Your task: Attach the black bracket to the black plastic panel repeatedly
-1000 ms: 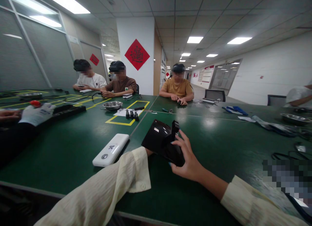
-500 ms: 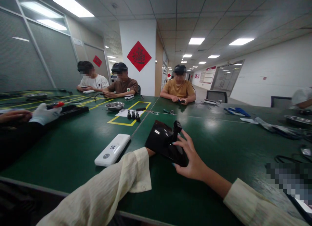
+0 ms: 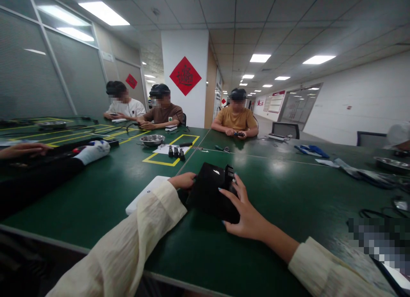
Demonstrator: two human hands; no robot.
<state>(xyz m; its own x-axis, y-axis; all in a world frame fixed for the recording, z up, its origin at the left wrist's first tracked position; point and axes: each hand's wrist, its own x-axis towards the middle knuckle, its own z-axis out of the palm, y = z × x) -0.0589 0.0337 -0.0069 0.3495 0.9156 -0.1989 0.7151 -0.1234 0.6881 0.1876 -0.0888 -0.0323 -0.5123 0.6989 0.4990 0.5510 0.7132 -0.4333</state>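
Note:
In the head view, a glossy black piece with a flat, panel-like face (image 3: pixel 208 190) and a short upright block is tilted above the green table in front of me. Its exact kind is unclear. My right hand (image 3: pixel 246 209) grips its right side, thumb below and fingers spread along the face and block. At the left edge, my left hand (image 3: pixel 183 180) holds on, its fingertips hidden by the piece. A white power bank (image 3: pixel 144 196) lies beside my left forearm, partly covered by the sleeve.
Several small black parts (image 3: pixel 176 152) sit inside a yellow taped rectangle, near a metal bowl (image 3: pixel 153 140). To the left is a co-worker's gloved hand (image 3: pixel 94 152). Opposite sit several people. Blue cloth (image 3: pixel 310 150) and cables lie to the right.
The black piece has turned, showing more of its flat face. My left hand has come out from underneath to its left edge. A co-worker's gloved hand has moved right.

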